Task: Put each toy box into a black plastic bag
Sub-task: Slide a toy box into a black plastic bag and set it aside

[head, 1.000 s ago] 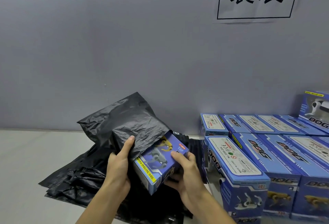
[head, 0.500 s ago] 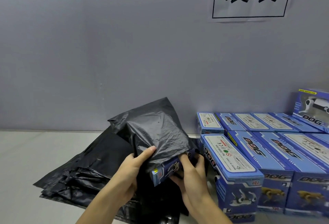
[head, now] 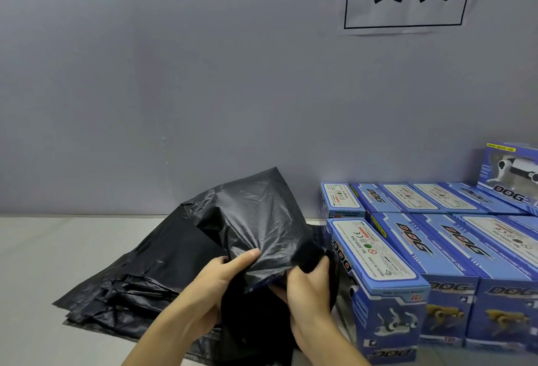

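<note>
Two hands: both were closed on one crinkled black plastic bag [head: 262, 229] at lower centre of the frame.
Left hand: the left hand [head: 215, 287] pinched the bag's film between thumb and curled fingers, at the bag's lower left edge.
Right hand: the right hand [head: 308, 290] gripped the bag's mouth from the lower right, fingers curled into the dark opening.
Toy box in hand: the blue cardboard toy box [head: 262, 283] sat almost wholly inside the bag; only a thin blue sliver showed at the mouth between the two hands.
Long axis: judged from the bulge, it ran from lower centre up toward the upper right, leading end deep in the bag's peaked top; the exact tilt could not be told.
Bag pile: a stack of flat black plastic bags [head: 122, 293] lay on the pale grey table [head: 43, 249] at lower left.
Remaining boxes: rows of blue toy dog boxes [head: 436, 249] stood at lower right, unbagged, so most of the task seemed left.
Risk: a box corner could snag and tear the thin film if pushed hard.
Risk: a loosened grip at the mouth could let the box slide back out.
</note>
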The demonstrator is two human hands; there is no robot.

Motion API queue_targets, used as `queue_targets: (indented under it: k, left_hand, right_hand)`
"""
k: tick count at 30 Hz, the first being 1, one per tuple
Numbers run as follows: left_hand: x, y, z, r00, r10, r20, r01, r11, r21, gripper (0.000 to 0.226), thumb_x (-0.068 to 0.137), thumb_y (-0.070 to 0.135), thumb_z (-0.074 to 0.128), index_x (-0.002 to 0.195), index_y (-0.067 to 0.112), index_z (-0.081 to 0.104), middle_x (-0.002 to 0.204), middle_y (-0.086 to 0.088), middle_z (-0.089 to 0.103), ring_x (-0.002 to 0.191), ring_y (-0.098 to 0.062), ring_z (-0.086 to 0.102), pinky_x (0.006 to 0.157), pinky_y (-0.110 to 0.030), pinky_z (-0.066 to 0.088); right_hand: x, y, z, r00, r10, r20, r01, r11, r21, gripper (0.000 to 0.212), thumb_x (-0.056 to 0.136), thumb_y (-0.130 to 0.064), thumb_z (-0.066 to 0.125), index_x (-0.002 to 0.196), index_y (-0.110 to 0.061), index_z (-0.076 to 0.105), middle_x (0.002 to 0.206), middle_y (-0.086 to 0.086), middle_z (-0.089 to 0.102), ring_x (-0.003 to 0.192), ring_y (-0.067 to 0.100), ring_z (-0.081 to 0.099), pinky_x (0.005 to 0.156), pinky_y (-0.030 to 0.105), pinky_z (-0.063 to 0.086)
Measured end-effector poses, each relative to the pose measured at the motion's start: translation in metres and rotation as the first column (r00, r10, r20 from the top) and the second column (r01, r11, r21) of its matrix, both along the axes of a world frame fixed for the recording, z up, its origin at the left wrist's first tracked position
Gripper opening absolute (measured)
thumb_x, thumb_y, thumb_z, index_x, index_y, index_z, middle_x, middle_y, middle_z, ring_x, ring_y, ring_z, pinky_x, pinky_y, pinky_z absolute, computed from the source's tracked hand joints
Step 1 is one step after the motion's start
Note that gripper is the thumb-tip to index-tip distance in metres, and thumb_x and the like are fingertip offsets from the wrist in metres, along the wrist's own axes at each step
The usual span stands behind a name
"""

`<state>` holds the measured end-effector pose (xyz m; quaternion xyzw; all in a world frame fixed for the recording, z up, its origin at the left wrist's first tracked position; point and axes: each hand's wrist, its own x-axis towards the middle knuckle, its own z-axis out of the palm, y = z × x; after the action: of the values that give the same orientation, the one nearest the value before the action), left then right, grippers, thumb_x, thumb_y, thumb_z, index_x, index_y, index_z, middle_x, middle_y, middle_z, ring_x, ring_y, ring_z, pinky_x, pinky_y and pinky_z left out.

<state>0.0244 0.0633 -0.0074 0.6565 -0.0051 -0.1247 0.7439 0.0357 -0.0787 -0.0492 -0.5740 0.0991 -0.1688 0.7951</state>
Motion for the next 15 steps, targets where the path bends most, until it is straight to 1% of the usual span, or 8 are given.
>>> queue_targets:
  k: [3, 5, 7, 9, 10, 11, 13, 15]
  left_hand:
    - [-0.003, -0.004, -0.003, 0.996, -0.091, 0.007, 0.090, 0.993, 0.075, 0.048, 0.075, 0.028, 0.085, 0.112, 0.002, 0.070, 0.104, -0.017, 0.075, 0.096, -0.029, 0.073, 0.074, -0.036, 0.059]
    - [-0.004, -0.005, -0.005, 0.994, -0.107, 0.022, 0.104, 0.989, 0.107, 0.045, 0.075, 0.028, 0.086, 0.110, 0.003, 0.071, 0.102, -0.016, 0.075, 0.091, -0.027, 0.074, 0.068, -0.032, 0.057]
    - [-0.003, -0.002, -0.004, 0.995, -0.100, 0.020, 0.097, 0.988, 0.117, 0.049, 0.073, 0.031, 0.087, 0.110, 0.003, 0.072, 0.103, -0.017, 0.075, 0.092, -0.029, 0.074, 0.071, -0.034, 0.058]
    - [-0.002, 0.001, -0.001, 0.996, -0.091, -0.003, 0.090, 0.991, 0.102, 0.058, 0.068, 0.040, 0.090, 0.109, 0.002, 0.073, 0.108, -0.018, 0.074, 0.098, -0.031, 0.072, 0.084, -0.041, 0.059]
    - [-0.001, 0.002, 0.001, 0.998, -0.063, -0.016, 0.064, 0.995, 0.080, 0.063, 0.066, 0.047, 0.089, 0.109, 0.002, 0.074, 0.109, -0.017, 0.074, 0.100, -0.030, 0.072, 0.089, -0.043, 0.058]
    - [0.000, 0.004, 0.003, 0.999, -0.011, -0.031, 0.013, 0.999, 0.049, 0.069, 0.064, 0.055, 0.087, 0.109, 0.004, 0.075, 0.108, -0.015, 0.074, 0.098, -0.029, 0.073, 0.086, -0.043, 0.059]
    - [0.004, 0.006, 0.005, 0.991, 0.122, -0.062, -0.123, 0.992, -0.019, 0.078, 0.061, 0.066, 0.077, 0.112, 0.008, 0.071, 0.104, -0.014, 0.075, 0.090, -0.028, 0.074, 0.073, -0.040, 0.060]
    - [0.008, 0.009, 0.004, 0.976, 0.207, -0.064, -0.211, 0.975, -0.073, 0.078, 0.063, 0.070, 0.073, 0.112, 0.009, 0.069, 0.099, -0.014, 0.076, 0.085, -0.030, 0.074, 0.070, -0.041, 0.060]
  right_hand:
    - [0.003, 0.000, -0.001, 0.998, -0.070, 0.003, 0.070, 0.995, -0.068, 0.079, 0.082, 0.014, 0.042, 0.153, -0.017, 0.029, 0.148, 0.008, 0.047, 0.136, 0.025, 0.046, 0.116, 0.048, 0.036]
    - [0.004, -0.001, -0.001, 0.998, -0.060, -0.010, 0.059, 0.997, -0.051, 0.080, 0.085, 0.013, 0.040, 0.156, -0.019, 0.021, 0.153, 0.007, 0.041, 0.140, 0.025, 0.040, 0.117, 0.049, 0.034]
    - [0.008, -0.002, -0.002, 0.997, -0.065, -0.039, 0.063, 0.997, -0.042, 0.079, 0.087, 0.012, 0.042, 0.157, -0.018, 0.020, 0.154, 0.008, 0.039, 0.141, 0.026, 0.039, 0.117, 0.049, 0.033]
    - [0.010, -0.003, -0.004, 0.996, -0.067, -0.061, 0.065, 0.997, -0.033, 0.075, 0.090, 0.009, 0.047, 0.156, -0.016, 0.020, 0.154, 0.010, 0.039, 0.141, 0.027, 0.040, 0.117, 0.048, 0.034]
    - [0.009, -0.004, -0.005, 0.996, -0.062, -0.071, 0.059, 0.998, -0.033, 0.074, 0.091, 0.008, 0.048, 0.156, -0.014, 0.020, 0.155, 0.011, 0.039, 0.141, 0.027, 0.040, 0.118, 0.048, 0.033]
    - [0.009, -0.004, -0.006, 0.995, -0.059, -0.079, 0.056, 0.998, -0.034, 0.073, 0.092, 0.008, 0.049, 0.156, -0.012, 0.020, 0.156, 0.011, 0.038, 0.142, 0.027, 0.039, 0.118, 0.048, 0.032]
    - [0.007, -0.003, -0.006, 0.995, -0.055, -0.086, 0.051, 0.998, -0.043, 0.070, 0.093, 0.006, 0.049, 0.156, -0.013, 0.024, 0.155, 0.009, 0.040, 0.142, 0.026, 0.039, 0.119, 0.048, 0.031]
    - [0.007, -0.001, -0.006, 0.996, -0.043, -0.080, 0.039, 0.998, -0.053, 0.067, 0.093, 0.002, 0.055, 0.153, -0.013, 0.030, 0.151, 0.009, 0.046, 0.140, 0.026, 0.043, 0.118, 0.047, 0.033]
